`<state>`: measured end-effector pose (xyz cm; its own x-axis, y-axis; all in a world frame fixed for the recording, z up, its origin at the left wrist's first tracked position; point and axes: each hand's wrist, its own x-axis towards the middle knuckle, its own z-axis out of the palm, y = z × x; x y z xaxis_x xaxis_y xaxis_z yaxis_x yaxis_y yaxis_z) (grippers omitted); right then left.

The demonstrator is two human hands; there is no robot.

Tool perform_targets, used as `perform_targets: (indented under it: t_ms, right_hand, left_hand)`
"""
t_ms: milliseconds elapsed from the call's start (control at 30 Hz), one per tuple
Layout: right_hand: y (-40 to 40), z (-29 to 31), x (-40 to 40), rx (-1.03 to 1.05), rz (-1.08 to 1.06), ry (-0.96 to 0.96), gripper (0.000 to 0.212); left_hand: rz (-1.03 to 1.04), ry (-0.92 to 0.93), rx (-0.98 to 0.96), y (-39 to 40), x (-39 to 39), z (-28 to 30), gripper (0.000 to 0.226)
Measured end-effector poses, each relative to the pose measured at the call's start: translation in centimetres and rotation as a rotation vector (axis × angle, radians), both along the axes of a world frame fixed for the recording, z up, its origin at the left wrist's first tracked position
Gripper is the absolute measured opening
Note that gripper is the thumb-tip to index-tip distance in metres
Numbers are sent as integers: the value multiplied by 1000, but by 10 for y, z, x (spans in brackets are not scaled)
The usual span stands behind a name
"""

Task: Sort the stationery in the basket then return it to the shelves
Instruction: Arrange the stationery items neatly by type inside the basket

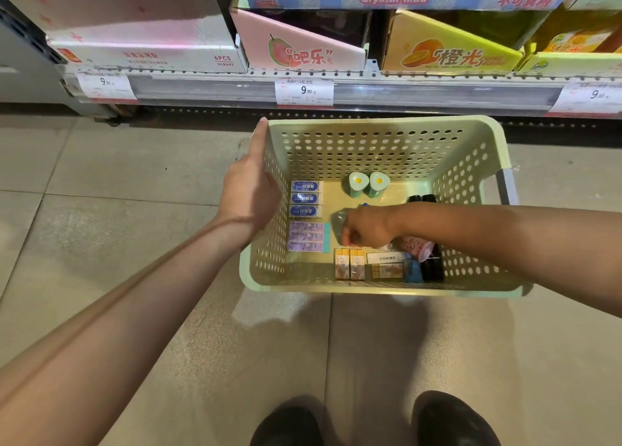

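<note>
A pale green perforated basket (377,142) stands on the floor below the shelf. My left hand (250,186) holds its left wall, one finger straight along the rim. My right hand (365,226) is inside, fingers curled round a clear blue-capped item (337,221), just above two upright orange boxes (350,265). Along the left wall lie three blue-and-white erasers (305,198) and three purple erasers (305,237). Two green egg-topped pieces (368,183) stand at the back. A pink patterned tube (416,246), a blue item (413,271) and black items (433,267) lie under my right forearm.
The shelf edge (437,92) runs across above the basket with 9.90 price tags (304,91). On it sit a white carton (144,55), a pink guava box (303,53) and an orange box (447,55). Grey floor tiles (117,193) surround the basket; my shoes (373,422) are at the bottom.
</note>
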<state>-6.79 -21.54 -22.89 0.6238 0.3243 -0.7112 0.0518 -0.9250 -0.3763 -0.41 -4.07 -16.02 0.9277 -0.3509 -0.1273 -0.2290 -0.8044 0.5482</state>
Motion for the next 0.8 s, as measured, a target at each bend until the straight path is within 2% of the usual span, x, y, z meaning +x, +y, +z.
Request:
perform_targets:
  t_ms: [67, 233, 400, 800]
  right_hand:
    - [-2, 10, -1, 8, -6, -68, 26]
    - [0, 26, -19, -237, 325, -125, 23]
    - [0, 15, -29, -365, 510, -277, 20]
    - [-7, 3, -28, -364, 432, -296, 24]
  left_hand:
    - [3, -2, 1, 0, 0, 1, 78]
    - [9, 15, -4, -1, -2, 3, 78]
    - [-6, 15, -1, -2, -2, 4, 78]
    - [-3, -7, 22, -1, 0, 2, 78]
